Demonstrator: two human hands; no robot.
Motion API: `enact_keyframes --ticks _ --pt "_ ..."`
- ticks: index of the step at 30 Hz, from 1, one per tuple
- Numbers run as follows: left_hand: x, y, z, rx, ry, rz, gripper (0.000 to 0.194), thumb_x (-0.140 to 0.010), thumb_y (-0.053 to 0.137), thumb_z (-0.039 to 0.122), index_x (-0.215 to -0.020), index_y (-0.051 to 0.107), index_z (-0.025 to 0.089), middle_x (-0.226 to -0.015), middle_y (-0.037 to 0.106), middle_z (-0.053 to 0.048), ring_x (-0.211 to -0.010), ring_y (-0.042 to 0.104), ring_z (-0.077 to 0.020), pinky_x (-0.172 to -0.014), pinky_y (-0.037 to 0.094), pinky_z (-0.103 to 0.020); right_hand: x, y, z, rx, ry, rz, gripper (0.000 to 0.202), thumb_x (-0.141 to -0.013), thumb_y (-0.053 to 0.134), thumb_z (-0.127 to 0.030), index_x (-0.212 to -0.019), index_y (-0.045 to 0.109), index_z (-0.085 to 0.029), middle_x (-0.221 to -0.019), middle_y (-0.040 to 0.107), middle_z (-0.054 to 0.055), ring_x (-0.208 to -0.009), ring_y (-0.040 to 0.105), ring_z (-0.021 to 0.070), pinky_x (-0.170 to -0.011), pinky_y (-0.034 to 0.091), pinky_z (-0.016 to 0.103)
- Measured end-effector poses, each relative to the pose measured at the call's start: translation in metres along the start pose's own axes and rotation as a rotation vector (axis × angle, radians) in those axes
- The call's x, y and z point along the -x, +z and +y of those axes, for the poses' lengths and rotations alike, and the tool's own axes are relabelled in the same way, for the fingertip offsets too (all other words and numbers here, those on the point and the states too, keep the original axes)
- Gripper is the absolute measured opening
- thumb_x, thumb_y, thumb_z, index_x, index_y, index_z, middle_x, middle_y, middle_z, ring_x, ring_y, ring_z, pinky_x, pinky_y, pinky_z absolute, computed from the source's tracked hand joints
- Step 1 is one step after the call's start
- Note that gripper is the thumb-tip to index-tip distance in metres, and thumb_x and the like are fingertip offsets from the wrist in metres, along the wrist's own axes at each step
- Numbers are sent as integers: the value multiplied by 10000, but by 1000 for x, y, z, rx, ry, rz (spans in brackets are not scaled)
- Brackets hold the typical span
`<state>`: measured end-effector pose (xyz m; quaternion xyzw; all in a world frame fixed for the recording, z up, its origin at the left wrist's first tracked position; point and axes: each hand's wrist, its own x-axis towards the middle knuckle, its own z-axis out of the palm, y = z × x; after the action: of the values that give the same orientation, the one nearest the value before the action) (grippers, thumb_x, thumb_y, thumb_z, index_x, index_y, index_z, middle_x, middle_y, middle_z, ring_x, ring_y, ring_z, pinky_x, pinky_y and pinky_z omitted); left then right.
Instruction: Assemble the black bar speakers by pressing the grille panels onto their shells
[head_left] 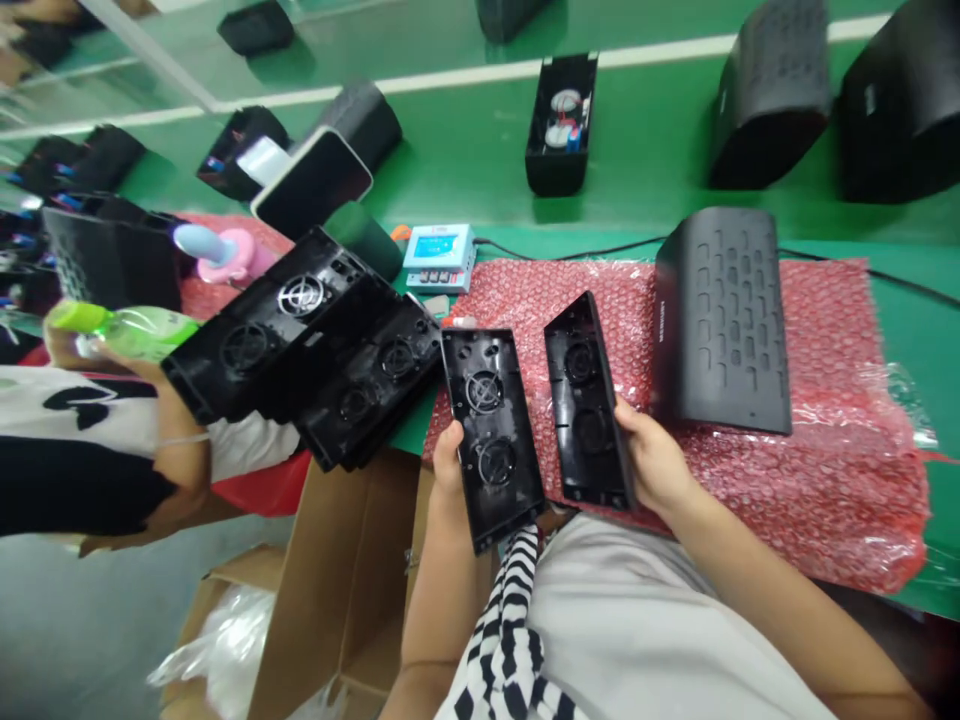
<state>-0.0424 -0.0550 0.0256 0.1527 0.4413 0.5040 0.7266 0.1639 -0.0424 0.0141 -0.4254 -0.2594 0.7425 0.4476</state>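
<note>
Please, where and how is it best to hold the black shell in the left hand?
I would grip the black shell by its long left rim, coming from the left, as the left hand does: that raised edge gives the thumb a hold clear of the round grilles. The right side, facing the other shell, seems less convenient.

Left grip [450, 470] and right grip [658, 462] hold black casings [491, 428]

On the bench [911, 325], bubble wrap [840, 500] lies under a speaker [724, 320] at right. Left of it, the right hand [654, 455] holds one shell [589, 410], the left hand [448, 462] another shell [493, 430]. Behind them sits a meter [439, 256]; stacked shells [274, 325] lie left, a carton [326, 560] below.
</note>
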Motion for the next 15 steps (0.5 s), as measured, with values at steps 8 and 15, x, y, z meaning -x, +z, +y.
enact_keyframes --ticks 8,15 --pt "-23 -15 6 -319 23 98 555 -654 609 627 -906 636 133 -796 696 -80 -692 657 -234 -674 554 -364 39 -8 -42 1106 -969 191 280 -858 568 -152 -1130 604 -206 -1097 623 40 -1019 591 155 -957 472 281" --pt "-37 -18 23 -878 235 126 501 -758 570 585 -900 669 114 -938 675 -112 -901 625 -249 -828 492 -349 18 -74 -96 783 -525 822 731 -664 708 -499 -1271 488 -157 -1191 537 117 -1030 541 253 -888 477 415"
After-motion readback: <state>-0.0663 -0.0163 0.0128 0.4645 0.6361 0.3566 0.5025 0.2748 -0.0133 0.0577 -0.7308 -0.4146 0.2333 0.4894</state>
